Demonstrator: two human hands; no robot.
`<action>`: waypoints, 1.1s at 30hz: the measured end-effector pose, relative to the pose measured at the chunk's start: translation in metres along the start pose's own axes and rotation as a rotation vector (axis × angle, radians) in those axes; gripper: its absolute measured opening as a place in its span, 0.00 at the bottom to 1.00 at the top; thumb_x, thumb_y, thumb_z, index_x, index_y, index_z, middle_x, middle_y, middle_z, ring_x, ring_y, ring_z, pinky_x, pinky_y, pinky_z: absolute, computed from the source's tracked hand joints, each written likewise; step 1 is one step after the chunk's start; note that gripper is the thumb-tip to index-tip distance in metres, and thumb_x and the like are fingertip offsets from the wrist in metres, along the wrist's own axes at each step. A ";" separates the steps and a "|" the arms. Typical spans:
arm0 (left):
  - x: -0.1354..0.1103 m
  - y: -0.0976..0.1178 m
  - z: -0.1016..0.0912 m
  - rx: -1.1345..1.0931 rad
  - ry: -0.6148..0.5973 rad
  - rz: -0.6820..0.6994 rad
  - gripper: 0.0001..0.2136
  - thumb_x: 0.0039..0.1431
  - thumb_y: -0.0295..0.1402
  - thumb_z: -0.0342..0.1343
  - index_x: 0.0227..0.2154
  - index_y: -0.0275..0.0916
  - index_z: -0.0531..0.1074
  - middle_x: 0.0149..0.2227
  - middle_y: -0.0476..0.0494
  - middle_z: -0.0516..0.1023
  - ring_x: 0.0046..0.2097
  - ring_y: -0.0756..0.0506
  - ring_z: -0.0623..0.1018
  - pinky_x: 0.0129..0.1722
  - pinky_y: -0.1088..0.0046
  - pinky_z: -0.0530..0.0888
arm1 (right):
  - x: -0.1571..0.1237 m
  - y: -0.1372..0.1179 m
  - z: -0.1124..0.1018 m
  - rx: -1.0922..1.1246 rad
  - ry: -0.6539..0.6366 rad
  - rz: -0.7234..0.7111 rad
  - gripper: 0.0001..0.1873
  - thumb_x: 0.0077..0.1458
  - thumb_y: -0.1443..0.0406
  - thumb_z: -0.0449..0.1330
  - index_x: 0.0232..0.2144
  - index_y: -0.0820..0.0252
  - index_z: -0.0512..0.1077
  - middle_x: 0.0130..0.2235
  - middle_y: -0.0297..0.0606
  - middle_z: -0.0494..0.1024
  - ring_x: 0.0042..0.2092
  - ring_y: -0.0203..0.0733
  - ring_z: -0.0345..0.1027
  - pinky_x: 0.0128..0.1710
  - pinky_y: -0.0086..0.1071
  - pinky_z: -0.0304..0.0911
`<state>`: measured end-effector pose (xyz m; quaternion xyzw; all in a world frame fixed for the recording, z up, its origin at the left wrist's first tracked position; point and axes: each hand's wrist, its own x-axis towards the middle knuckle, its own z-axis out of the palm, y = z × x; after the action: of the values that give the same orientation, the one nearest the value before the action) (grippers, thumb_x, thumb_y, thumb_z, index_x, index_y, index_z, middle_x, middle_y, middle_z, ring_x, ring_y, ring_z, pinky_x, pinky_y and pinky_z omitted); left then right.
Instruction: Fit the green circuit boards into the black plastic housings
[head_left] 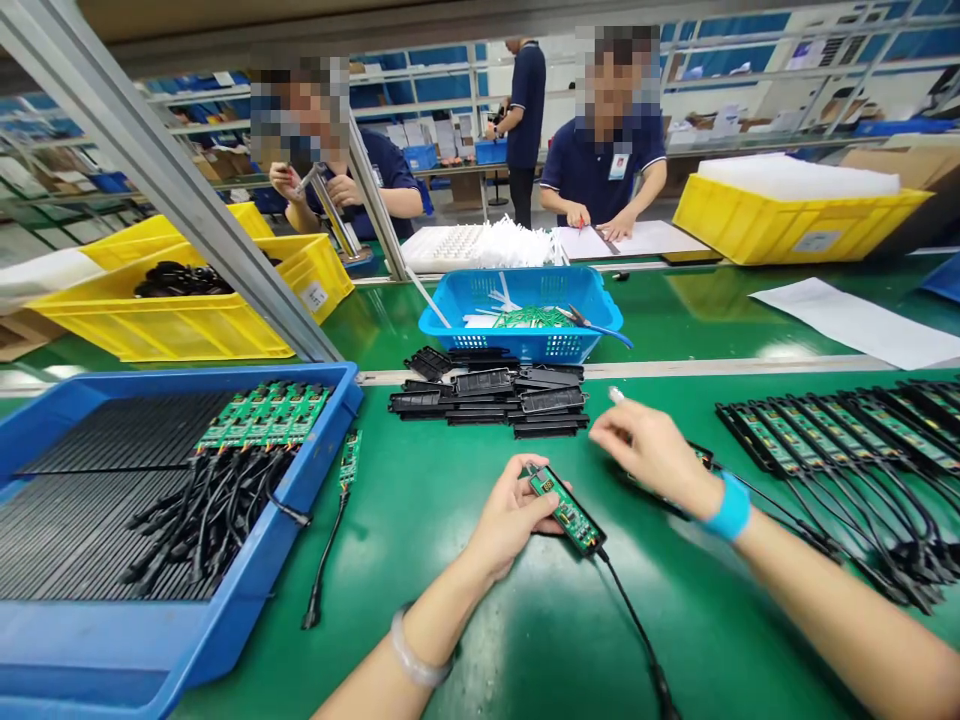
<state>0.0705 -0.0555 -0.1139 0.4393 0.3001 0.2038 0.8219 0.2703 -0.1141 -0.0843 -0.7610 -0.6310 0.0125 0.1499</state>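
My left hand (517, 515) grips a black plastic case half (587, 530) with a green circuit board (568, 515) lying in it, the thumb pressed on the board. A black cable (630, 605) runs from its lower end toward me. To the right, my right hand (649, 445) hangs above the table with fingers curled together; whatever they hold is hidden. A small white piece (616, 395) shows at its fingertips, too small to name. Beneath that hand another cased board (703, 455) lies partly covered. A loose board with cable (349, 462) rests left of my left hand.
A heap of black case halves (487, 390) lies before a blue basket (450, 300). At left, a blue tray (247, 620) holds several wired boards. Cased boards (810, 430) line the right side. Yellow bins (187, 325) and co-workers (607, 165) are across the bench.
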 end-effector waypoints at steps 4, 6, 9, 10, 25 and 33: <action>0.002 -0.003 0.000 -0.075 0.026 0.000 0.15 0.51 0.36 0.61 0.38 0.39 0.63 0.32 0.48 0.73 0.32 0.49 0.75 0.31 0.71 0.76 | -0.055 -0.042 0.008 0.316 -0.053 -0.172 0.24 0.54 0.57 0.61 0.52 0.56 0.65 0.40 0.41 0.71 0.38 0.43 0.70 0.35 0.34 0.69; 0.003 -0.006 0.001 -0.066 0.029 0.001 0.14 0.53 0.39 0.58 0.37 0.37 0.65 0.31 0.48 0.72 0.33 0.48 0.75 0.31 0.70 0.76 | -0.073 -0.051 0.018 0.263 -0.003 -0.186 0.28 0.55 0.62 0.59 0.57 0.55 0.58 0.44 0.43 0.70 0.41 0.46 0.69 0.38 0.38 0.71; 0.006 -0.010 0.002 0.017 0.038 0.043 0.15 0.51 0.42 0.59 0.34 0.35 0.67 0.28 0.49 0.70 0.31 0.49 0.73 0.30 0.71 0.76 | -0.086 -0.056 0.034 0.154 0.086 -0.191 0.27 0.58 0.67 0.52 0.60 0.58 0.55 0.44 0.47 0.70 0.42 0.49 0.69 0.36 0.41 0.72; 0.006 -0.011 0.002 0.052 0.046 0.063 0.16 0.51 0.43 0.59 0.33 0.35 0.67 0.28 0.49 0.69 0.29 0.50 0.73 0.29 0.71 0.76 | -0.087 -0.057 0.037 0.126 0.109 -0.195 0.27 0.58 0.67 0.51 0.60 0.59 0.54 0.44 0.47 0.70 0.41 0.49 0.68 0.36 0.41 0.72; 0.005 -0.006 0.001 0.177 0.128 0.200 0.24 0.54 0.44 0.58 0.51 0.39 0.67 0.55 0.34 0.69 0.54 0.39 0.71 0.46 0.63 0.74 | -0.112 -0.015 0.004 -0.181 -0.045 -0.078 0.19 0.51 0.74 0.54 0.46 0.65 0.68 0.39 0.47 0.73 0.38 0.49 0.69 0.36 0.42 0.71; 0.007 -0.010 -0.002 0.244 0.102 0.143 0.27 0.52 0.46 0.58 0.54 0.39 0.66 0.56 0.33 0.69 0.52 0.38 0.73 0.43 0.64 0.76 | -0.104 0.016 0.001 -0.148 0.051 -0.060 0.15 0.56 0.68 0.55 0.46 0.61 0.69 0.43 0.47 0.71 0.43 0.49 0.67 0.41 0.42 0.68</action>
<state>0.0747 -0.0552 -0.1251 0.5454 0.3318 0.2459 0.7294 0.2641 -0.2166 -0.1069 -0.7510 -0.6486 -0.0581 0.1096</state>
